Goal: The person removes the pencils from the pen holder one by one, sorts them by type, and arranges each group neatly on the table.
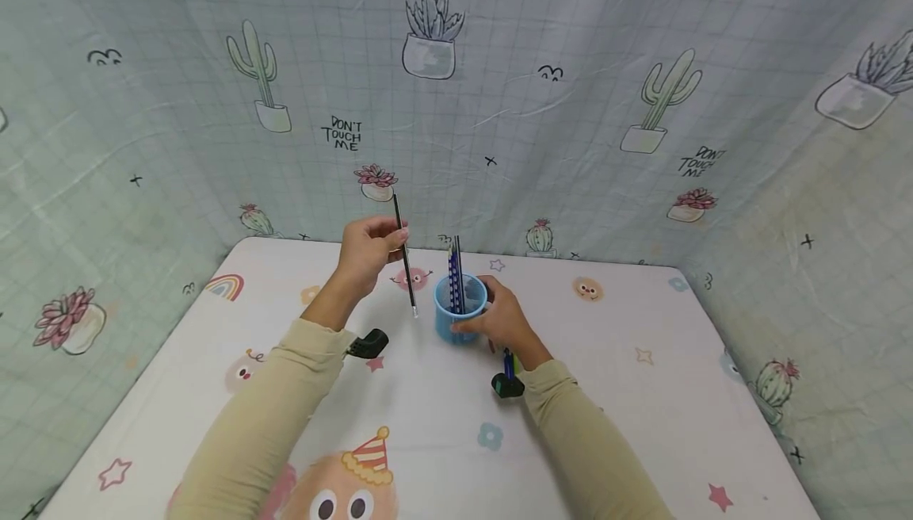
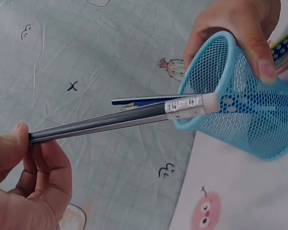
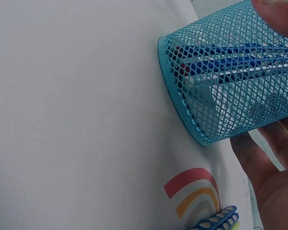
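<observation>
The left hand [image 1: 367, 250] pinches the dark pencil [image 1: 404, 254] just left of the blue mesh cup [image 1: 460, 310], which the right hand [image 1: 502, 318] grips on the desk [image 1: 642, 425], so I would lift its eraser end over the rim, then lower slowly.

Pale green cactus-print cloth [image 1: 571, 68] walls three sides; white cartoon-print tablecloth [image 1: 642, 425]; soft even light.
</observation>
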The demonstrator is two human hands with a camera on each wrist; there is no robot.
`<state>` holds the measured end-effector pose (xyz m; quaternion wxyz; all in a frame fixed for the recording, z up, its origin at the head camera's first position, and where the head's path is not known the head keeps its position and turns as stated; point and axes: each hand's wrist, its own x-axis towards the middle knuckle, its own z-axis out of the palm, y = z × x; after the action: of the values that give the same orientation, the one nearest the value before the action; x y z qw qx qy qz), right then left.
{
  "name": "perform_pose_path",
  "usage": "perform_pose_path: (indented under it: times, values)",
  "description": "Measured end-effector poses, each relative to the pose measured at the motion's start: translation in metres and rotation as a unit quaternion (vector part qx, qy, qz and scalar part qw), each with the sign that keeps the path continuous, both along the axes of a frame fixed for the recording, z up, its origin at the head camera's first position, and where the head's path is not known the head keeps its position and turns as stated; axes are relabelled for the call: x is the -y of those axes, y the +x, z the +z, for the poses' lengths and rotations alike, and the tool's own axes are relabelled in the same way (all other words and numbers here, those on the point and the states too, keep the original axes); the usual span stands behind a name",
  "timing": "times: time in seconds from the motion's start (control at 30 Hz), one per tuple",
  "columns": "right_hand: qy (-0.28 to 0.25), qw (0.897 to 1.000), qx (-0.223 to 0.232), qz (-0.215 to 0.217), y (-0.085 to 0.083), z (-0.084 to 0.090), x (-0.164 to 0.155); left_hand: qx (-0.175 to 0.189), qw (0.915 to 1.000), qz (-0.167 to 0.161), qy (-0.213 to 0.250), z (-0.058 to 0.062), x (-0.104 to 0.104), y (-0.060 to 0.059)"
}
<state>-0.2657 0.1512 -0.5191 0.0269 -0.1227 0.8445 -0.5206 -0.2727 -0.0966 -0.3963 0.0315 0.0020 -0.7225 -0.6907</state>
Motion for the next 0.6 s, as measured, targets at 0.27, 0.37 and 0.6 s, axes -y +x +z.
perform_pose_path:
  times: [0.27, 0.37, 0.6]
  values:
    - [0.001, 1.000, 0.001, 0.001, 0.001, 0.001, 0.000, 0.026, 0.9990, -0.002, -0.037, -0.005, 0.014, 0.003]
    - [0.003, 1.000, 0.003, 0.000, 0.000, 0.000, 0.000, 0.031, 0.9983, -0.001, -0.050, -0.007, 0.020, 0.005]
    - [0.002, 1.000, 0.005, 0.002, 0.000, 0.001, 0.000, 0.048, 0.9966, -0.002, -0.067, -0.010, 0.034, 0.010]
